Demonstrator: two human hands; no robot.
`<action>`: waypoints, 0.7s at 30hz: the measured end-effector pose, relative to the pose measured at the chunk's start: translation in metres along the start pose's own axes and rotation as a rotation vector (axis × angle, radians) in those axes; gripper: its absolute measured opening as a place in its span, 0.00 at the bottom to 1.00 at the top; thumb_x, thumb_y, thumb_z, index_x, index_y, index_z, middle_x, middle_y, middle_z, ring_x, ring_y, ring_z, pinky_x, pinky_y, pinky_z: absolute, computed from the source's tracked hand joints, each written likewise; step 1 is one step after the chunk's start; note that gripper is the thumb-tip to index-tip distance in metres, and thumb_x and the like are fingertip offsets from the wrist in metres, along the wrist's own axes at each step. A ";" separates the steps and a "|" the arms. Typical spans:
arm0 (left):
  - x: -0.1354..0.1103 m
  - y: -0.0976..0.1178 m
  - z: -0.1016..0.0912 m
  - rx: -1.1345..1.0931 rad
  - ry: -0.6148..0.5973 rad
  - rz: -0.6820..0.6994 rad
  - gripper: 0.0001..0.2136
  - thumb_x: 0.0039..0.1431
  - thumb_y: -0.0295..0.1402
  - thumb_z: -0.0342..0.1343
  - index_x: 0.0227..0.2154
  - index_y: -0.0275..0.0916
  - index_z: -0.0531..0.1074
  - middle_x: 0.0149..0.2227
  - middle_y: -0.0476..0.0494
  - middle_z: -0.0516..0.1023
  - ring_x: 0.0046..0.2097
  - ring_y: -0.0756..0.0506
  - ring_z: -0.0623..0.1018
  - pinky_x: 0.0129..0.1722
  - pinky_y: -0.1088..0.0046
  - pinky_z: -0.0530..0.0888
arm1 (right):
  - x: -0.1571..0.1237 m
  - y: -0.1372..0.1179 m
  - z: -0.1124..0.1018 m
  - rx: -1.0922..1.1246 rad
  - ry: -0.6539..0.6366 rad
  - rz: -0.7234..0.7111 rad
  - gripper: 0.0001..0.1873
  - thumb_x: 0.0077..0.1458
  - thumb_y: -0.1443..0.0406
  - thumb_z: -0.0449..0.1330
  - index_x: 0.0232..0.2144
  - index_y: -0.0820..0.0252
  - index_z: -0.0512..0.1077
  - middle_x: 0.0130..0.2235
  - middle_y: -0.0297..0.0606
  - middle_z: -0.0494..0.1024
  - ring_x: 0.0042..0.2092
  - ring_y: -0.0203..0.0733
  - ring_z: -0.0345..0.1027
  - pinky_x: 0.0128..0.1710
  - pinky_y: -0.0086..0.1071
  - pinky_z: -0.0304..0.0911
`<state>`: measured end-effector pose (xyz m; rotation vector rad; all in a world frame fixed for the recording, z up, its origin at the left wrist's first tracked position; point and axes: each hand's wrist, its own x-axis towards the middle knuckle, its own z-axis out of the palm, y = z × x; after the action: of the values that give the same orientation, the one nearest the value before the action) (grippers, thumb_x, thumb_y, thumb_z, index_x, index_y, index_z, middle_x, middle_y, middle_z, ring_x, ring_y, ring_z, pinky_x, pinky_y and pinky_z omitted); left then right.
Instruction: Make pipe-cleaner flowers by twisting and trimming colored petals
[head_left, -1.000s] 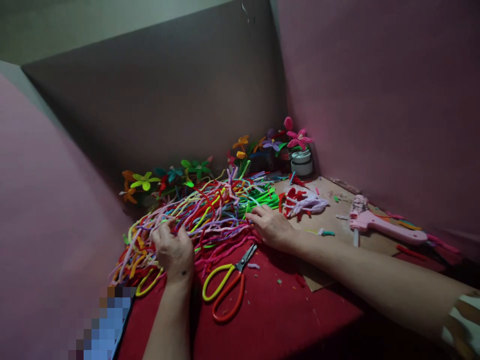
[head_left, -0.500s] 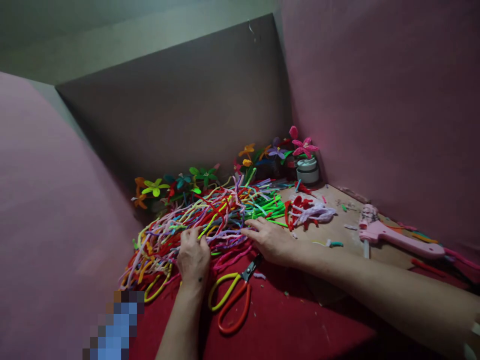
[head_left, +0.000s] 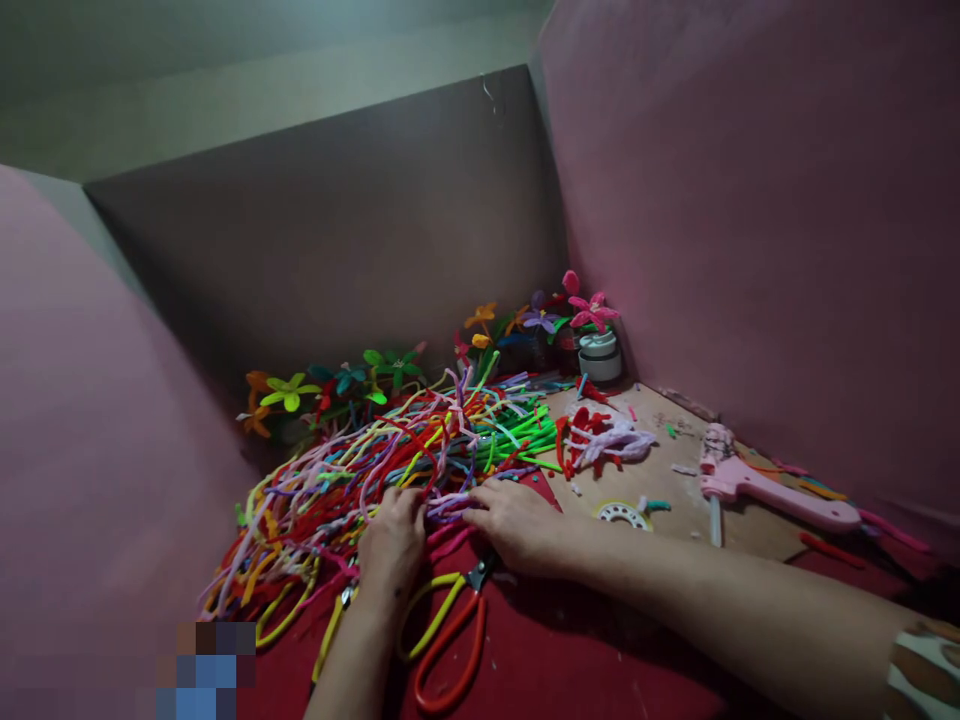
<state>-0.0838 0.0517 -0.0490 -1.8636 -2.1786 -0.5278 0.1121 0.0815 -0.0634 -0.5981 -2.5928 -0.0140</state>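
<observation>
A big tangled pile of coloured pipe cleaners lies on the red table surface. My left hand and my right hand meet at the near edge of the pile, fingers pinched together on purple and pink strands. Just below my hands lie scissors with a yellow and an orange handle.
Finished pipe-cleaner flowers line the back wall; a pink flower in a white pot stands in the corner. A pink glue gun, a heap of red and lilac scraps and a small white ring lie on brown cardboard. Pink panels enclose both sides.
Both hands have drawn together toward the near edge of the pile; the left moved right, the right moved left and nearer. The right hand went from flat to pinching strands.
</observation>
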 end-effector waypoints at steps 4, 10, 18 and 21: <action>0.004 -0.007 0.000 -0.135 0.081 -0.012 0.10 0.53 0.35 0.47 0.32 0.40 0.73 0.36 0.44 0.73 0.37 0.45 0.74 0.38 0.71 0.68 | 0.000 0.003 0.004 -0.023 0.056 -0.023 0.11 0.52 0.69 0.51 0.36 0.64 0.71 0.34 0.42 0.71 0.37 0.41 0.58 0.37 0.33 0.55; 0.009 -0.009 -0.015 -0.320 0.181 -0.153 0.10 0.48 0.36 0.49 0.27 0.40 0.74 0.32 0.46 0.76 0.34 0.46 0.75 0.37 0.71 0.69 | -0.003 0.006 0.008 0.011 0.088 0.011 0.07 0.51 0.70 0.51 0.27 0.63 0.70 0.31 0.40 0.72 0.34 0.39 0.58 0.33 0.31 0.53; 0.030 -0.017 -0.046 -0.300 0.172 -0.249 0.14 0.46 0.37 0.48 0.32 0.38 0.75 0.21 0.49 0.75 0.25 0.48 0.73 0.28 0.74 0.69 | -0.007 0.005 0.009 0.087 0.083 0.034 0.09 0.52 0.71 0.50 0.26 0.62 0.70 0.31 0.39 0.72 0.33 0.38 0.59 0.31 0.30 0.52; 0.038 -0.018 -0.048 -0.275 0.154 -0.242 0.13 0.46 0.37 0.49 0.30 0.37 0.76 0.23 0.48 0.76 0.26 0.48 0.73 0.29 0.74 0.68 | -0.007 0.003 0.007 0.096 0.079 0.024 0.09 0.52 0.71 0.50 0.26 0.63 0.70 0.31 0.40 0.72 0.34 0.38 0.59 0.32 0.30 0.52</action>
<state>-0.1109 0.0644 0.0073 -1.6207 -2.3352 -1.0298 0.1158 0.0824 -0.0726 -0.5822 -2.4935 0.0929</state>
